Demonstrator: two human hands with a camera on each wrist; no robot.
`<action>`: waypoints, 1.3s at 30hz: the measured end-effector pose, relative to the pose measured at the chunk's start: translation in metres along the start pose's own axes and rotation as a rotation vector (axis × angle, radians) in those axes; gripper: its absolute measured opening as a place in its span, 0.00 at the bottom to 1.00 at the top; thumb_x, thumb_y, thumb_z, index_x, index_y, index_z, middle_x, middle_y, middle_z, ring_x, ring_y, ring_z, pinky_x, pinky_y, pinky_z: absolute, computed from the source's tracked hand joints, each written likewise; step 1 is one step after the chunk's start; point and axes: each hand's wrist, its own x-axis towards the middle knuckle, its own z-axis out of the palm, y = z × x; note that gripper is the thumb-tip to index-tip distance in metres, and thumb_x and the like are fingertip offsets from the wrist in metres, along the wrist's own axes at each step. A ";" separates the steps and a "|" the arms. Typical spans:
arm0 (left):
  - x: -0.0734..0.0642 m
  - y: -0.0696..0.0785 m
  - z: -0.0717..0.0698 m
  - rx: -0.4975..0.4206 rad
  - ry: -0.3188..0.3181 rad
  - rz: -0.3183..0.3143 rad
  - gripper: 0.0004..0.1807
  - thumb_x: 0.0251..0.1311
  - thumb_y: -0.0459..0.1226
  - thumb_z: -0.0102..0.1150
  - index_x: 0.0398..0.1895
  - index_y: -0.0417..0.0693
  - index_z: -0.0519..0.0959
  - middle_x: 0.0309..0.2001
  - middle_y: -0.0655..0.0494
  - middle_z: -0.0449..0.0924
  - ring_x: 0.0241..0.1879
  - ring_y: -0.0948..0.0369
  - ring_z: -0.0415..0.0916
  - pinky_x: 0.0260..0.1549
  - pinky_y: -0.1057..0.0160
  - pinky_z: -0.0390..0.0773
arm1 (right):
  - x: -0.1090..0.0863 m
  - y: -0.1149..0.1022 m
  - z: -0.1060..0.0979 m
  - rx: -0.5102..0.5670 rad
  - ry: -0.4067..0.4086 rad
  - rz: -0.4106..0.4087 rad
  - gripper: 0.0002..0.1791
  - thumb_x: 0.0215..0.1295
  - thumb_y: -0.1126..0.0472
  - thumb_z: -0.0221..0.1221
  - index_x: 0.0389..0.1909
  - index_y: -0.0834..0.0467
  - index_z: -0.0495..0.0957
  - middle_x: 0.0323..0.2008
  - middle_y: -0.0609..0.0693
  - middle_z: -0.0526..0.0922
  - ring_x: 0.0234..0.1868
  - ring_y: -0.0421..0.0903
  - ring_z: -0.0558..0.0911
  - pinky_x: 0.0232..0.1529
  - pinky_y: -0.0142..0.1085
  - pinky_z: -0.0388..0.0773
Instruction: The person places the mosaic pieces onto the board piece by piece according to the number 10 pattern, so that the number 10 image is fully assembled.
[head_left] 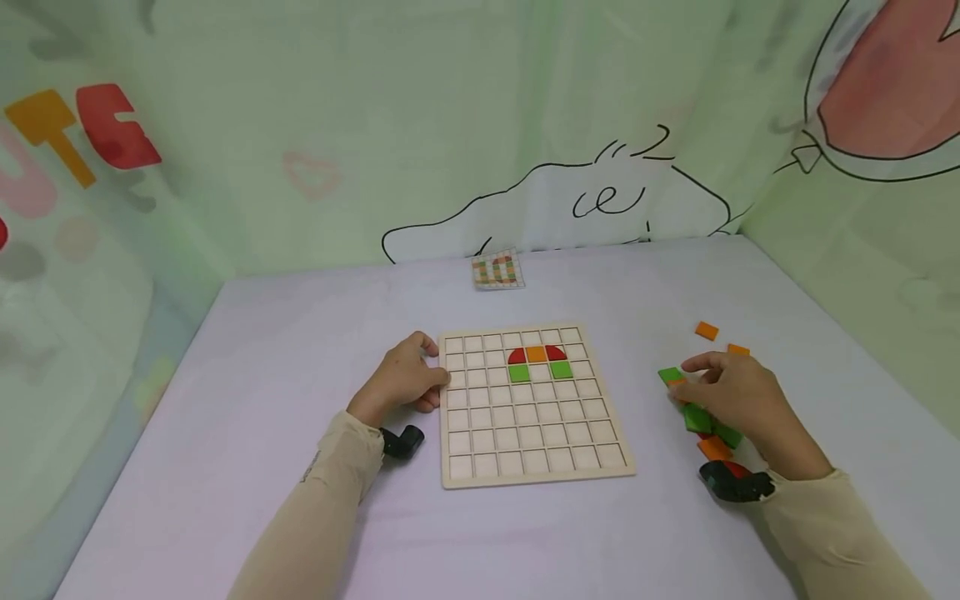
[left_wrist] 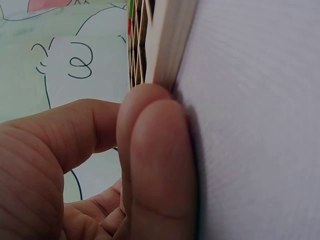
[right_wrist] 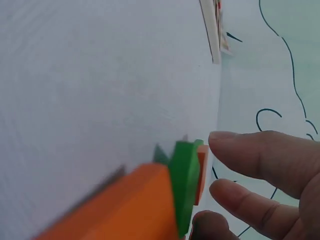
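A square wooden grid board (head_left: 506, 417) lies on the table, with two red quarter-round tiles, an orange tile (head_left: 536, 354) and two green tiles (head_left: 519, 373) in its upper cells. At its left edge, my left hand (head_left: 401, 375) holds the rim, thumb tip overlapping it; in the left wrist view the fingertips (left_wrist: 162, 150) press against the board's side. My right hand (head_left: 738, 396) hovers at a loose pile of green tiles (head_left: 697, 418) and orange tiles (head_left: 715, 449), fingers apart. In the right wrist view its fingertips (right_wrist: 225, 142) are right beside a green tile (right_wrist: 185, 175).
A small pattern card (head_left: 498, 272) with a coloured grid lies behind the board, near the back curtain. Two orange tiles (head_left: 707, 331) lie apart, beyond the right hand. Printed curtains (head_left: 337, 125) enclose the white-covered table (head_left: 187, 467).
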 end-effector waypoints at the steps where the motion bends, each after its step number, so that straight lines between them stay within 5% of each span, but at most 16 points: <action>1: 0.000 0.000 0.000 -0.004 0.000 -0.002 0.22 0.64 0.30 0.63 0.58 0.42 0.69 0.26 0.46 0.81 0.18 0.60 0.80 0.19 0.65 0.85 | 0.001 0.001 0.000 -0.012 -0.002 -0.001 0.32 0.66 0.49 0.68 0.61 0.68 0.77 0.51 0.69 0.79 0.45 0.60 0.79 0.34 0.35 0.76; 8: -0.001 -0.001 0.000 -0.013 0.002 0.006 0.22 0.63 0.30 0.63 0.58 0.42 0.69 0.25 0.46 0.81 0.18 0.60 0.80 0.19 0.65 0.85 | 0.005 0.003 0.004 -0.048 0.017 -0.019 0.27 0.64 0.53 0.68 0.55 0.69 0.81 0.49 0.70 0.81 0.41 0.58 0.80 0.31 0.35 0.77; 14: -0.003 0.000 0.001 -0.015 0.001 0.003 0.22 0.63 0.30 0.63 0.58 0.41 0.69 0.26 0.45 0.81 0.18 0.60 0.80 0.19 0.65 0.85 | 0.004 0.005 0.003 0.018 -0.005 -0.002 0.28 0.62 0.53 0.66 0.57 0.69 0.79 0.46 0.65 0.83 0.29 0.46 0.84 0.28 0.37 0.80; 19: -0.002 -0.001 0.000 -0.014 -0.003 0.015 0.22 0.64 0.30 0.63 0.59 0.40 0.68 0.27 0.45 0.82 0.19 0.60 0.80 0.20 0.64 0.85 | 0.004 0.004 0.001 0.065 -0.024 0.029 0.27 0.64 0.54 0.67 0.56 0.69 0.80 0.45 0.62 0.84 0.30 0.46 0.84 0.29 0.37 0.81; 26: 0.000 -0.002 -0.001 -0.012 0.001 0.015 0.22 0.63 0.30 0.63 0.58 0.41 0.69 0.27 0.45 0.82 0.18 0.60 0.80 0.19 0.64 0.85 | 0.001 0.002 -0.001 0.257 -0.064 0.067 0.24 0.70 0.58 0.65 0.59 0.69 0.77 0.36 0.50 0.88 0.33 0.42 0.85 0.34 0.33 0.87; 39: 0.000 -0.002 0.001 -0.009 0.006 0.012 0.21 0.63 0.30 0.63 0.57 0.41 0.69 0.26 0.45 0.81 0.18 0.60 0.80 0.19 0.64 0.85 | 0.007 -0.027 0.011 0.510 -0.151 0.016 0.25 0.74 0.62 0.59 0.66 0.73 0.72 0.43 0.48 0.86 0.38 0.41 0.89 0.43 0.35 0.89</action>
